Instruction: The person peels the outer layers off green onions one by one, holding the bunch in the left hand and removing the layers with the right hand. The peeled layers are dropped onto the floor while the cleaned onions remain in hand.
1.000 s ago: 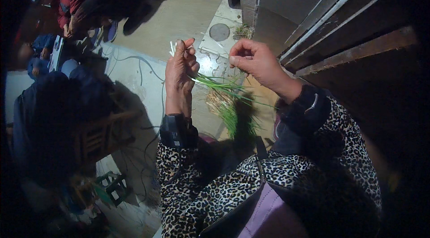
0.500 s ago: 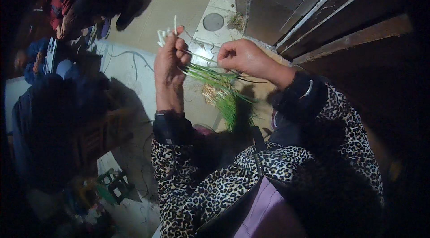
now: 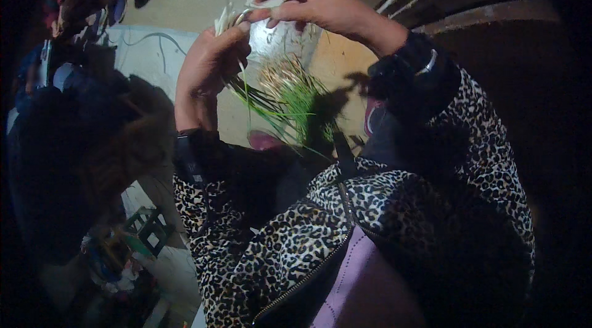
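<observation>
My left hand [image 3: 213, 66] is closed round a bunch of scallions [image 3: 253, 96]. White root ends [image 3: 225, 19] stick up past the thumb, and the green leaves trail down to the right. A ring shows on one of its fingers. My right hand [image 3: 314, 4] reaches across beside the white ends, index finger stretched out and a gap between it and the thumb. The thumb side meets the left hand's extended fingertip; I make out nothing held there. Below lies a loose heap of scallions [image 3: 296, 90], pale ends upward in the picture, partly in shadow.
Dark wooden boards [image 3: 487, 16] stand at the right. At the lower left is a green plastic crate [image 3: 148, 229]. A dark, shadowed shape fills the left side, with a person's dark clothing at the upper left. A cable [image 3: 161, 44] lies on the floor.
My left hand has shifted left and down with the scallions. My right hand has moved up and left, from over the leaves to the white ends, its fingers now spread.
</observation>
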`<action>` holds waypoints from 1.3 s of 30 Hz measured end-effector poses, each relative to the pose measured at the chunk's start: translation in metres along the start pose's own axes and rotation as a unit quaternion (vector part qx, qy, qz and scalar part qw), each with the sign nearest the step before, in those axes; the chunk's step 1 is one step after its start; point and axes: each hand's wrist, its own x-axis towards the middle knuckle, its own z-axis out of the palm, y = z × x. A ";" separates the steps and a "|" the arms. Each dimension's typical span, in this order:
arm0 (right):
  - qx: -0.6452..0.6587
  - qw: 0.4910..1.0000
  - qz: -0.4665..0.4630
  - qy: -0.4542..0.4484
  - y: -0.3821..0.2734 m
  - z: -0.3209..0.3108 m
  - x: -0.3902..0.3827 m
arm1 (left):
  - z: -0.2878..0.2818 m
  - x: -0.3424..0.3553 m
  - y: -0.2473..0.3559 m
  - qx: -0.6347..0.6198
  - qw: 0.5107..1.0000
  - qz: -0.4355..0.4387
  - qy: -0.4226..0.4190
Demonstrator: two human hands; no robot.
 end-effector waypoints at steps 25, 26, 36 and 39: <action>-0.490 0.830 0.164 -0.208 0.252 0.039 -0.058 | -0.002 -0.053 -0.003 0.176 0.959 0.126 0.182; -0.498 0.821 0.168 -0.224 0.259 0.046 -0.058 | 0.002 -0.049 0.001 0.165 0.965 0.089 0.183; -0.524 0.841 0.070 -0.115 0.282 0.072 -0.080 | 0.029 -0.050 0.022 0.183 0.964 0.092 0.170; -0.503 0.857 0.031 -0.109 0.294 0.055 -0.074 | 0.021 -0.049 0.011 0.186 0.962 0.118 0.164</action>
